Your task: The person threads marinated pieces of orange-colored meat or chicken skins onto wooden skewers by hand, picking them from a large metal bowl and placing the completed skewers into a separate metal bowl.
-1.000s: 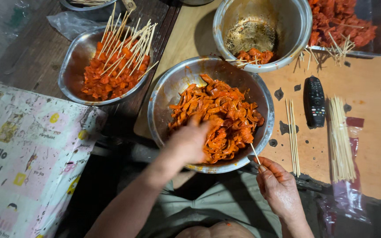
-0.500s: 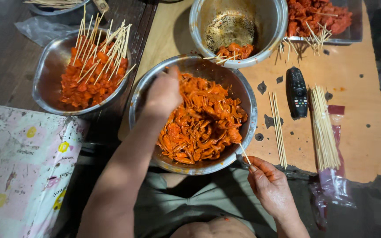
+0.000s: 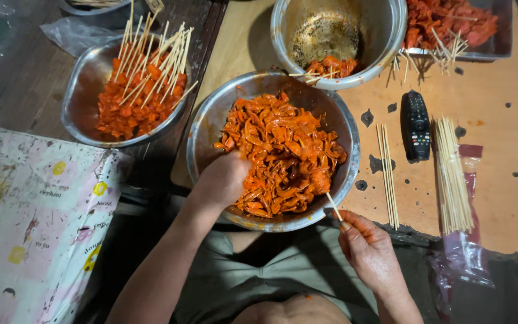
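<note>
My left hand [image 3: 223, 179] reaches into a big steel bowl [image 3: 211, 123] of orange-red marinated meat strips [image 3: 283, 156]; its fingers are buried in the meat, so what they grip is hidden. My right hand [image 3: 370, 252] sits at the bowl's near right rim, pinching a thin bamboo skewer [image 3: 333, 206] that points toward the meat.
A steel bowl [image 3: 82, 90] of skewered meat stands at the left. At the back are a deep pot [image 3: 385, 36] with a few skewered pieces and a tray of raw meat [image 3: 451, 21]. Loose skewers [image 3: 387, 174], a skewer bundle [image 3: 452, 174] and a black remote [image 3: 415, 125] lie on the wooden board.
My left hand went up to the bowl's far left rim, then came back down into the meat at the near left side. My right hand stayed at the rim with its skewer.
</note>
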